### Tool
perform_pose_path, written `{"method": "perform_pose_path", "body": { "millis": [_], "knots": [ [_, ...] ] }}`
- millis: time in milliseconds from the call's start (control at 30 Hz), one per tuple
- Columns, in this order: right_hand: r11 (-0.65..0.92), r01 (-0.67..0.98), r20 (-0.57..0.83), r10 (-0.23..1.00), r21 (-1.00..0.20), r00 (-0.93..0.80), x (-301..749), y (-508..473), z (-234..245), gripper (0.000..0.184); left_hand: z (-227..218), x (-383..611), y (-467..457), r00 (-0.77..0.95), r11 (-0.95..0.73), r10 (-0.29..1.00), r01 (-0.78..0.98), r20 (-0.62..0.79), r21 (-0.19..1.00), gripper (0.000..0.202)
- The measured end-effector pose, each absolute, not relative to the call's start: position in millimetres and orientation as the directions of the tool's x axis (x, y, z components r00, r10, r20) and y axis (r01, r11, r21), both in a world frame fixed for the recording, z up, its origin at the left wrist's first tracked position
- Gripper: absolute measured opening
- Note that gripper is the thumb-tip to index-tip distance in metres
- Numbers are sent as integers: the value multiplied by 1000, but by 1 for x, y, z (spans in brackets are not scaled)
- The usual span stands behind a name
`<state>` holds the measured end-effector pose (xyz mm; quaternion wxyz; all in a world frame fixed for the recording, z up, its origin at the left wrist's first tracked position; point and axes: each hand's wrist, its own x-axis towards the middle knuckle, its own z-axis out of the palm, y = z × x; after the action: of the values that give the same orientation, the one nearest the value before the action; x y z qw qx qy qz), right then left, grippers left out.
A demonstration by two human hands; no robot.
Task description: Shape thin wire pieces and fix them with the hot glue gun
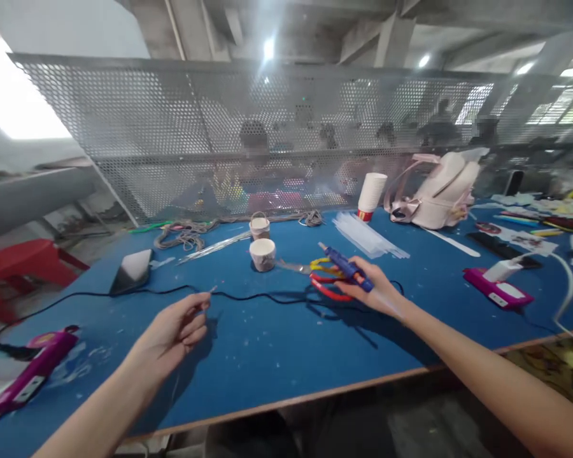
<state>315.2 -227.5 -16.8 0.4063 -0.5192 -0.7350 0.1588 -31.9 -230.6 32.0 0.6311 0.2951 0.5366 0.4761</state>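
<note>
Blue glue gun [342,262] between the right fingers [368,270]

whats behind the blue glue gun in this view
Scissors with red and yellow handles show partly behind the glue gun, blades toward the nearer cup. Whatever the gun and right hand cover of the handles and blue table cannot be seen.

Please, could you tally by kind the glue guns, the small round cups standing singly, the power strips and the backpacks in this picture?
Blue hand-held glue gun: 1
Small white-and-grey round cups: 2
Purple box-shaped power strips: 2
Pale pink backpack: 1
Total: 6
</note>
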Motion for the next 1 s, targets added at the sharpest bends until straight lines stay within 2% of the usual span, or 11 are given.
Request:
{"method": "perform_pose_path", "body": {
  "millis": [133,267,367,467,500,567,667,700,800,900,1000],
  "knots": [
    [140,758,391,906,-637,160,335,-176,-19,20,23,1,-211,79,414,910,-238,-408,879,19],
    [-135,789,294,880,-599,374,345,-131,-34,15,14,32,-189,182,480,875,-208,-449,852,20],
    [-215,792,256,870,-571,421,349,-118,-37,15,6,45,-176,228,513,854,-209,-469,833,18],
    [-202,796,282,862,-571,421,343,-131,-26,22,-2,49,-171,243,549,831,-215,-500,808,20],
    [-175,788,294,863,-590,411,338,-141,-20,24,-4,48,-171,248,564,821,-214,-514,798,21],
    [36,638,284,913,-769,292,322,-166,-10,26,-8,47,-173,253,606,792,-208,-556,768,23],
    [73,565,162,981,-822,109,289,-202,-2,22,-12,44,-178,256,668,742,-209,-620,714,23],
    [107,517,88,994,-849,-61,278,-210,-3,18,-13,43,-180,251,676,736,-218,-629,704,22],
    [125,369,12,956,-921,-294,256,-224,-13,9,-13,41,-184,224,677,736,-250,-639,692,22],
    [111,333,0,949,-936,-314,247,-225,-25,5,-14,41,-185,217,684,729,-258,-649,682,21],
    [101,356,1,962,-929,-271,247,-224,-28,14,-14,41,-184,217,675,738,-265,-639,689,22]
  ]
}}
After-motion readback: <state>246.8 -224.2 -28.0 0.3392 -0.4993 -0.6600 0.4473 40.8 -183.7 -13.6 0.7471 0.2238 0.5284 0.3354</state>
